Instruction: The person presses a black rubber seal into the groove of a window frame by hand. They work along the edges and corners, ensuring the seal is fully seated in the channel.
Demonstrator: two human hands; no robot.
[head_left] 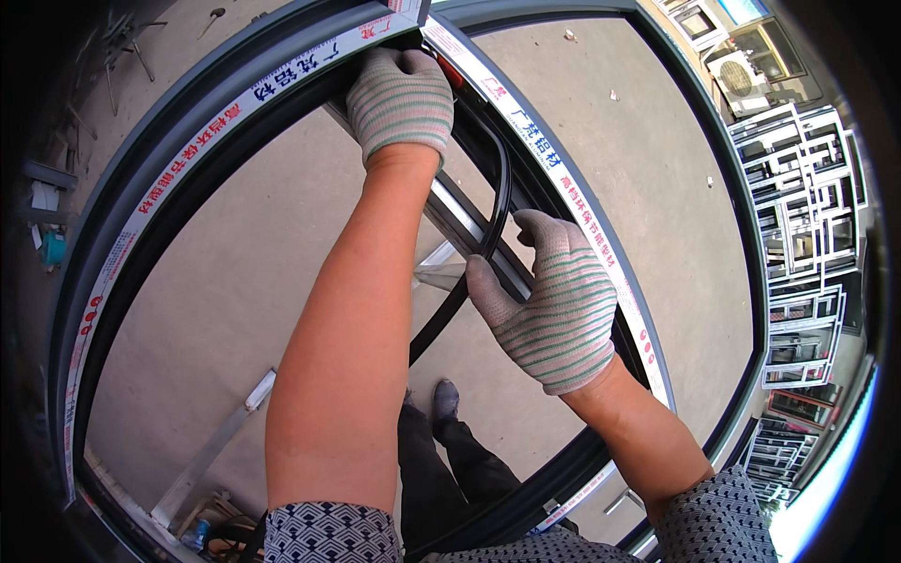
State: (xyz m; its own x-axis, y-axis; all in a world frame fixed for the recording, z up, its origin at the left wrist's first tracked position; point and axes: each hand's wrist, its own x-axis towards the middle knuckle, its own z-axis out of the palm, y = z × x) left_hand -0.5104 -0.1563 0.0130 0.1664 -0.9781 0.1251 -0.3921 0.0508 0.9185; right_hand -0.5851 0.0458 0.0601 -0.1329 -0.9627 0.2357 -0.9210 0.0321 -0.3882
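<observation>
A black rubber strip [503, 183] curves down from beside my left hand and past my right thumb. My left hand [402, 105], in a striped knit glove, is closed at the upper corner of a dark metal window frame [549, 155]. Its fingertips are hidden, as is whatever they hold. Something red shows beside its knuckles. My right hand [558, 305], gloved alike, lies along the frame's right side bar. Its thumb and forefinger are apart, and the thumb tip overlaps the strip. The other right fingers are mostly hidden.
Beneath the frame are a silver metal bar [460, 218] and a slanting metal leg [216, 446]. Concrete floor shows through the openings, with my shoe [446, 403] below. Several pale frames [798, 197] stand at the far right. A teal object [53, 247] sits at the left.
</observation>
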